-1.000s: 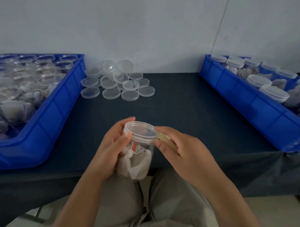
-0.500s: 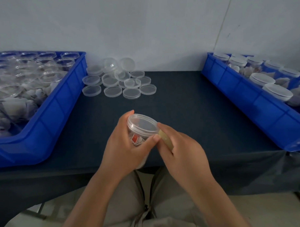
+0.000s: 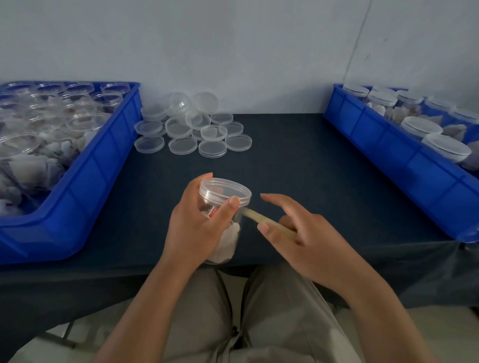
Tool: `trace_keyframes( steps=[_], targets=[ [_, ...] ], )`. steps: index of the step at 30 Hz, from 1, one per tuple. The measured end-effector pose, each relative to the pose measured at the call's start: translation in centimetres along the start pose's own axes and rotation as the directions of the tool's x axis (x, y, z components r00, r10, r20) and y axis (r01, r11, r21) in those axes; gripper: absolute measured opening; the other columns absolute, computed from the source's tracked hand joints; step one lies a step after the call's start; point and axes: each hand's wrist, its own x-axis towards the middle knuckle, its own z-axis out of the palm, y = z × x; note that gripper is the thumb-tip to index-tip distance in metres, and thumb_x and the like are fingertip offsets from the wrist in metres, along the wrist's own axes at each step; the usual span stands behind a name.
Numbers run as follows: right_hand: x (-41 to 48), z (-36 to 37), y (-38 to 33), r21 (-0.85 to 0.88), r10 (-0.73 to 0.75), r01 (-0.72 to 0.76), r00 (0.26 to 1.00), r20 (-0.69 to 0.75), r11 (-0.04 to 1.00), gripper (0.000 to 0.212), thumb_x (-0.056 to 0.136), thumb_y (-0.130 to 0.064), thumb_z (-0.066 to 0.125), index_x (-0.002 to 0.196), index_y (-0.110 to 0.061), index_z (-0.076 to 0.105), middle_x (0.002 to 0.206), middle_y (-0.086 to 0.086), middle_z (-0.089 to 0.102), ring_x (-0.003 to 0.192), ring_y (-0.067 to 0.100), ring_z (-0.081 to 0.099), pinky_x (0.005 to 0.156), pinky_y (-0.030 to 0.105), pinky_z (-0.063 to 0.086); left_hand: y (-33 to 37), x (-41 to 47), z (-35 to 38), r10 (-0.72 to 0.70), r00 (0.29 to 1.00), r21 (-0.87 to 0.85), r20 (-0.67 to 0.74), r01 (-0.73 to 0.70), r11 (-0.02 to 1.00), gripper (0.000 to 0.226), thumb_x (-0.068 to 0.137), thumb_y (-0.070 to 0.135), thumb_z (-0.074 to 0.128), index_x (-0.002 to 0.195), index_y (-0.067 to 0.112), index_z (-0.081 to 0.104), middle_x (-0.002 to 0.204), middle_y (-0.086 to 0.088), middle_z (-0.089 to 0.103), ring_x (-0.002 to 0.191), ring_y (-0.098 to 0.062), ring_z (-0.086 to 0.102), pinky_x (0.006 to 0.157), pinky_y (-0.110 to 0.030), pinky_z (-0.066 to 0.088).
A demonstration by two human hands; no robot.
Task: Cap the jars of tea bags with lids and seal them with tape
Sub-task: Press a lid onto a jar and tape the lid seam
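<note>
At the dark table's (image 3: 301,161) front edge, the left hand (image 3: 198,228) clasps a clear lidded plastic jar (image 3: 224,194); the right hand (image 3: 299,237) pinches yellowish tape (image 3: 256,216), best drawn taut along the seam.

A: The jar (image 3: 227,242) at center?
B: Clear glossy plastic, same as its lid (image 3: 225,190) and the loose lids (image 3: 194,131) above it.
A: The tape (image 3: 254,215) beside it?
B: Yellowish, translucent, smooth.
A: The left bin (image 3: 97,176) and right bin (image 3: 396,165)?
B: Those 2 are smooth blue plastic with a slight sheen. The surface (image 3: 301,170) wears dark matt cloth. The trousers (image 3: 269,318) at the bottom are pale matt cloth.
</note>
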Motion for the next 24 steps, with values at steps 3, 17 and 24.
trace_keyframes(
  steps=[3, 17, 24],
  targets=[
    [0.2, -0.3, 0.7, -0.122, -0.01, 0.001, 0.998, -0.068, 0.992, 0.051, 0.101, -0.075, 0.036, 0.148, -0.055, 0.038, 0.08, -0.022, 0.064, 0.076, 0.0, 0.063, 0.057, 0.017, 0.038, -0.3, 0.3, -0.2, -0.003, 0.999, -0.023, 0.039, 0.003, 1.0, 0.068, 0.077, 0.075, 0.061, 0.138, 0.048, 0.049, 0.113, 0.054, 0.056, 0.107, 0.024, 0.057, 0.077, 0.005, 0.041],
    [0.9, 0.3, 0.5, -0.197, -0.104, 0.076, 0.985, -0.137, 0.977, 0.053, 0.105, -0.07, 0.035, 0.156, -0.059, 0.033, 0.097, -0.038, 0.065, 0.089, -0.011, 0.059, 0.065, 0.009, 0.04, -2.3, 1.2, -1.1, 0.064, 0.923, -0.301, 0.378, 0.057, 0.952, 0.051, 0.099, 0.07, 0.05, 0.131, 0.033, 0.065, 0.126, 0.001, 0.072, 0.118, -0.023, 0.07, 0.094, -0.029, 0.057],
    [0.6, 1.0, 0.1, -0.155, -0.063, 0.028, 0.973, -0.221, 0.988, 0.052, 0.106, -0.063, 0.035, 0.154, -0.049, 0.046, 0.134, -0.022, 0.067, 0.105, -0.014, 0.057, 0.078, 0.005, 0.042, -1.4, 1.3, 0.4, 0.014, 0.974, -0.229, 0.228, 0.04, 0.973, 0.041, 0.092, 0.06, 0.05, 0.124, 0.043, 0.069, 0.121, 0.014, 0.074, 0.111, -0.006, 0.072, 0.086, -0.022, 0.058]
  ],
)
